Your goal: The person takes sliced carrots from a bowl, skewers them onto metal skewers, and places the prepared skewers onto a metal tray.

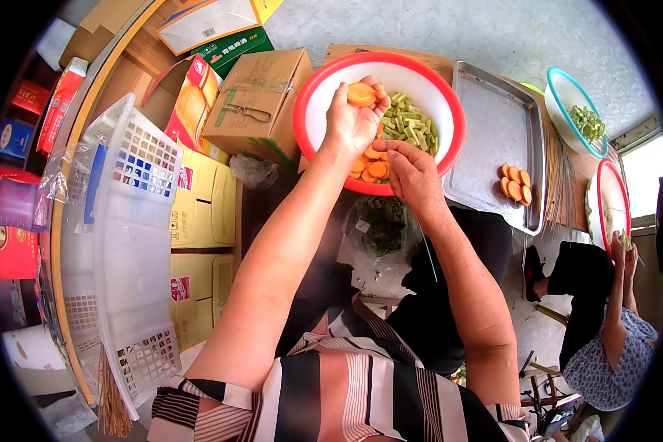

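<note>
1. Over the red-rimmed bowl [457,118]: gripping a carrot slice [361,94] in the left hand [348,121], palm up.
2. Nearer the body: pinching a thin skewer [429,254] in the right hand [416,173]; cannot tell whether touching the carrot slice.
3. Apparently at the threading step.
4. Next, judged to require aiming the skewer at the slice, clear of fingertips.

Pale grey mottled surface [420,29] across the top, wall or floor unclear; patch of greyish floor [529,331] lower right, wooden frame [544,366] standing there, type unclear. Left: wood-edged shelving [56,280] with red and blue boxes [13,140], bent by lens, yellow cartons [206,206] stacked alongside; wooden tabletop [340,51], mostly covered, upper centre to right. Far right, blown-out bright opening [644,173], window or door can't tell, room well lit, black corners.
</note>
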{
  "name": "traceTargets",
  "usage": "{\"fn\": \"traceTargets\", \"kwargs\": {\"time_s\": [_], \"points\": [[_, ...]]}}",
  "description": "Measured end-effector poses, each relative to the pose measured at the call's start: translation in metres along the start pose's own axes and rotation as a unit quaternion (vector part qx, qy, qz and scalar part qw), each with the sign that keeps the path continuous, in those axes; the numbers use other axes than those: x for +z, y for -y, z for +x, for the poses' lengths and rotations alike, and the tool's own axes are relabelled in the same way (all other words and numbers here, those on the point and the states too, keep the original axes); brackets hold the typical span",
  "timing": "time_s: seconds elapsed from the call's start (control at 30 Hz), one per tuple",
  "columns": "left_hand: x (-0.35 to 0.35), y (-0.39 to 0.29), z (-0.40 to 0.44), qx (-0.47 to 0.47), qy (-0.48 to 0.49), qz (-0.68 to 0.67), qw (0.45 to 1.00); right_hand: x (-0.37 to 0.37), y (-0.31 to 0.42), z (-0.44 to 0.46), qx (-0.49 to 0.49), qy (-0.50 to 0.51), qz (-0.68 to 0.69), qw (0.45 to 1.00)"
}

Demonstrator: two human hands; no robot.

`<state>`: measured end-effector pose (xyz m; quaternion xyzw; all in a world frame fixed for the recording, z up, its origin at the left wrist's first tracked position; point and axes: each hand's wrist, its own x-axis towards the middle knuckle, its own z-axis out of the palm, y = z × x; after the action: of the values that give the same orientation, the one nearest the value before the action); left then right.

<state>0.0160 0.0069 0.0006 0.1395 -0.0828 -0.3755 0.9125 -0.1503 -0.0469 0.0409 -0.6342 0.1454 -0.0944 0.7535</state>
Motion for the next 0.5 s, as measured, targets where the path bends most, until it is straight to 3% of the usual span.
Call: {"fn": "traceTargets", "kwargs": {"time_s": [0.5], "points": [[0.0024, 0.0036, -0.0022, -0.020, 0.014, 0.009, 1.000, 0.0001, -0.0035, 0.0033, -0.009, -0.011, 0.019, 1.000]]}}
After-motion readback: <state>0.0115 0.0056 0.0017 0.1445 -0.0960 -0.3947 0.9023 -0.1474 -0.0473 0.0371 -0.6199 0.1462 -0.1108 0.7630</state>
